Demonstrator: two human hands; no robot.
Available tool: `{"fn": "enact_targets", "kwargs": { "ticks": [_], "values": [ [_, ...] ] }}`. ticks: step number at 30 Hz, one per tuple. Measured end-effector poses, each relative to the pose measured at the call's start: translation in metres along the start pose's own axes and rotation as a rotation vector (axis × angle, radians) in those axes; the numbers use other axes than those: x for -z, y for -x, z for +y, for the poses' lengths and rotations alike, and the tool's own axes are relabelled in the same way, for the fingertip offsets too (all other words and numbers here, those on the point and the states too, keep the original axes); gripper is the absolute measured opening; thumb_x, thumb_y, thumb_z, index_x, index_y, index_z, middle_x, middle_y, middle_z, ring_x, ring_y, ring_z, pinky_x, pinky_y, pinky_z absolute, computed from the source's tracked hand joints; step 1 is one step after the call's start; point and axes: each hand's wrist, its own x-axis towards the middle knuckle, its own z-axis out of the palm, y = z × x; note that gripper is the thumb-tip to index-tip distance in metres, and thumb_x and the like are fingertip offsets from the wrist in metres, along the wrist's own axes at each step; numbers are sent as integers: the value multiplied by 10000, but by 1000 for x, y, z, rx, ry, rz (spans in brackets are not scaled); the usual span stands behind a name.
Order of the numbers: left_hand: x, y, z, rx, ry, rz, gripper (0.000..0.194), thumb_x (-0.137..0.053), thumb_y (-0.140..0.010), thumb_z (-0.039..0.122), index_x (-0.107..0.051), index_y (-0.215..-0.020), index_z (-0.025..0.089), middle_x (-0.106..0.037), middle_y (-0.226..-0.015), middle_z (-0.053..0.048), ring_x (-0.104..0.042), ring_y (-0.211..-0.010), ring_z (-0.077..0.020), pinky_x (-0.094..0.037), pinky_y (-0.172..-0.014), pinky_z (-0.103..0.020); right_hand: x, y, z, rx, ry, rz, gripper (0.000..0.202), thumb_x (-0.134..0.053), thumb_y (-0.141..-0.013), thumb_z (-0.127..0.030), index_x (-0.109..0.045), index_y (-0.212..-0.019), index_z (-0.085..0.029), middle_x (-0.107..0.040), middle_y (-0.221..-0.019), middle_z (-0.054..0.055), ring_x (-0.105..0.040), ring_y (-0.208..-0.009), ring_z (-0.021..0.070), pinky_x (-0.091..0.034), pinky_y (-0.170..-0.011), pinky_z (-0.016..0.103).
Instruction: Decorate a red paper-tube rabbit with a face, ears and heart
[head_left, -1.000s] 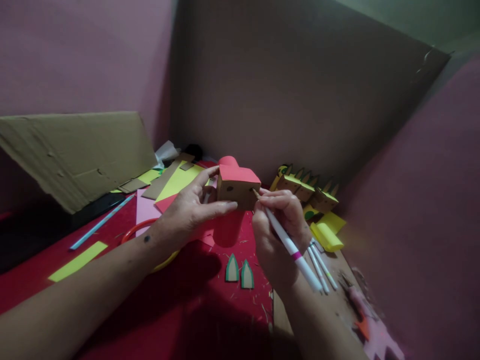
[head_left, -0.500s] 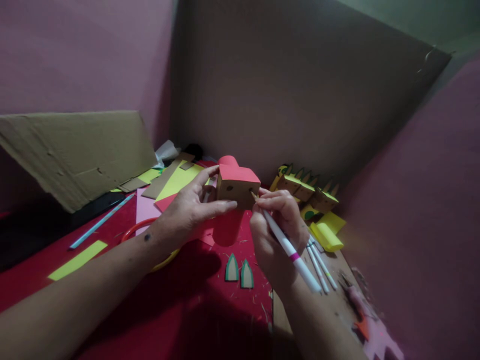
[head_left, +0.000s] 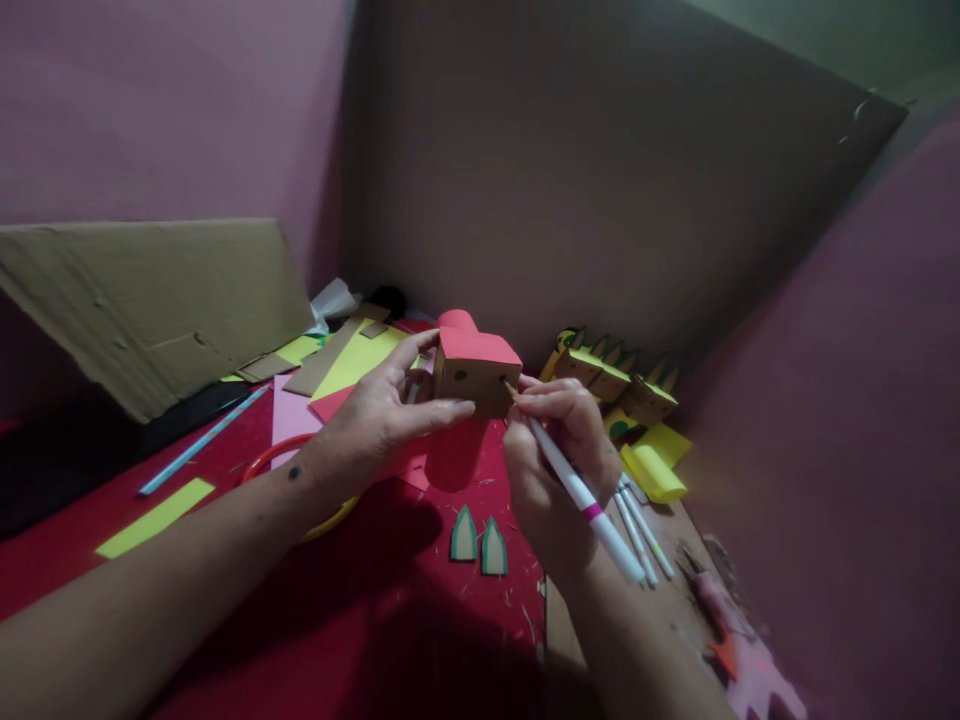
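Note:
My left hand (head_left: pixel 397 400) grips a small cardboard box (head_left: pixel 480 390) by its left side, thumb along the lower front edge. Red paper (head_left: pixel 480 346) covers the top of the box, and a red paper curl rises behind it. Two dark round spots show on its brown front. In my right hand (head_left: pixel 566 440) is a white marker pen (head_left: pixel 581 500) with a magenta band, its tip at the right spot. On the red surface below lie two pointed cardboard pieces (head_left: pixel 465 535) edged in green.
Behind my right hand stand cardboard boxes with yellow tops and spikes (head_left: pixel 600 375). A yellow paper roll (head_left: pixel 656 473) and several white markers (head_left: pixel 637 535) lie at right. At left are coloured paper sheets (head_left: pixel 360 360), a blue stick (head_left: pixel 202 443), a yellow strip (head_left: pixel 154 518) and a large cardboard sheet (head_left: pixel 187 310).
My right hand and the marker have shifted very slightly to the right, the tip staying at the right spot. My left hand and the box are almost unmoved.

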Motion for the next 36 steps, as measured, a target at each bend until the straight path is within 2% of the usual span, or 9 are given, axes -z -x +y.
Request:
{"fn": "enact_targets", "kwargs": {
  "ticks": [7, 13, 23, 29, 36],
  "values": [
    [1, 1, 0, -5, -6, -4, 791, -963, -705, 265, -610, -1412, 285, -817, -1102, -42, -770, -1023, -275, -582, -914, -375, -2, 1, 3, 9, -19, 11, 228, -625, -856, -58, -617, -935, -272, -680, -894, -10, -729, -953, 193, -611, -844, 389],
    [0, 0, -1, -3, -25, 7, 789, -967, -714, 321, -604, -1414, 282, -812, -1108, -50, -764, -1035, -284, -571, -914, -387, -1, -1, 0, 6, 25, 13, 208, -607, -868, -66, -609, -914, -268, -669, -874, -15, -729, -916, 180, -609, -817, 370],
    [1, 1, 0, -13, 1, -12, 760, -927, -719, 195, -612, -1405, 285, -813, -1140, -47, -754, -1091, -290, -576, -950, -379, 0, 2, 2, 6, 1, -12, 221, -604, -874, -72, -606, -944, -281, -676, -901, -9, -723, -958, 194, -616, -839, 394],
    [-1, 1, 0, -15, -37, 5, 750, -932, -729, 253, -616, -1408, 273, -807, -1171, -76, -756, -1105, -324, -584, -974, -433, -2, 0, 1, 16, 24, 3, 196, -618, -886, -93, -602, -933, -283, -685, -897, 3, -720, -918, 202, -619, -801, 398],
    [0, 1, 0, -15, -31, 8, 773, -925, -718, 215, -607, -1421, 268, -803, -1169, -72, -751, -1118, -322, -576, -980, -433, 0, -1, -1, 5, 40, 8, 196, -606, -880, -78, -599, -915, -270, -661, -869, -12, -726, -908, 180, -606, -808, 356]
  ]
}}
